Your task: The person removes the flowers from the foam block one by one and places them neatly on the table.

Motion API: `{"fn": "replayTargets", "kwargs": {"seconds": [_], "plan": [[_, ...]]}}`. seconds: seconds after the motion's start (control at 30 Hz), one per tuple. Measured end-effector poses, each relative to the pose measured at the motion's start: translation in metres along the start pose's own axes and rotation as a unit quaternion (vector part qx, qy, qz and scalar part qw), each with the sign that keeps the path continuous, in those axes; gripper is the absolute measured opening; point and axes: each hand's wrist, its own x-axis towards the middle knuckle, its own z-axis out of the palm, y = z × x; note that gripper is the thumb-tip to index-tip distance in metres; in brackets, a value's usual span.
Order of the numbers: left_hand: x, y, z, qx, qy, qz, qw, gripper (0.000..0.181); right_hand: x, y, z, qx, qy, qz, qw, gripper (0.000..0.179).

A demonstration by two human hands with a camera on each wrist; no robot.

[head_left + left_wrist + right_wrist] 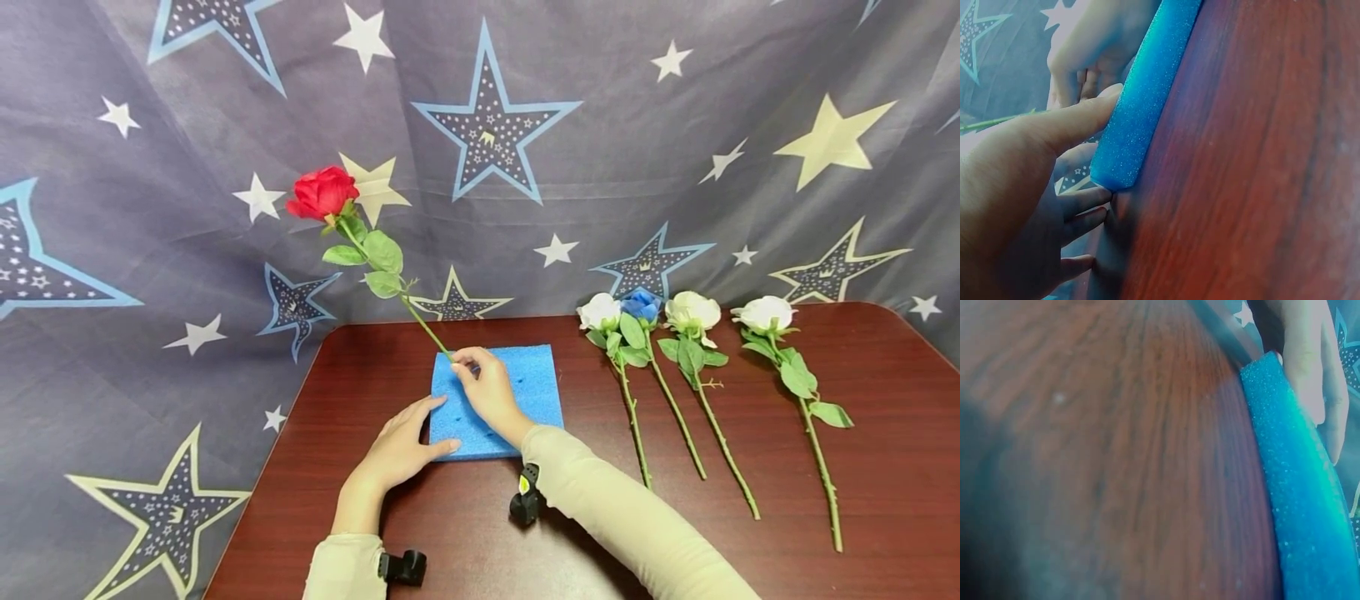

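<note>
A red rose (322, 193) with a long green stem leans up and to the left above a blue foam block (538, 392). My right hand (491, 392) is over the block's middle and pinches the stem near its lower end between thumb and fingertips. The stem's tip is hidden behind those fingers. At the block's left side my left hand (401, 446) has its fingers spread, thumb on the front left edge and index fingertip at the left edge. The left wrist view shows the left thumb resting along the foam (1141, 112) edge. Small dark holes mark the foam's top.
To the right on the dark red wooden table (892, 400) lie a white rose (600, 312), a blue rose (642, 305), a cream rose (692, 312) and another white rose (765, 315), stems toward the front. A grey star-printed curtain (600, 200) hangs behind.
</note>
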Motion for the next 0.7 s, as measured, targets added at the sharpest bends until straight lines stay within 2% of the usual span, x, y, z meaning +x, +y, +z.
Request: {"fn": "replayTargets", "kwargs": {"seconds": [0.3,0.7], "plan": [[-0.001,0.001,0.000,0.001,0.002,-0.006,1.0000,0.078,-0.007,-0.018,-0.017,0.001,-0.008,0.036,0.9993,0.007],[-0.001,0.001,0.001,-0.002,0.001,-0.011,0.9999,0.078,-0.021,-0.043,-0.055,0.015,-0.073,0.070,0.9948,0.011]]}}
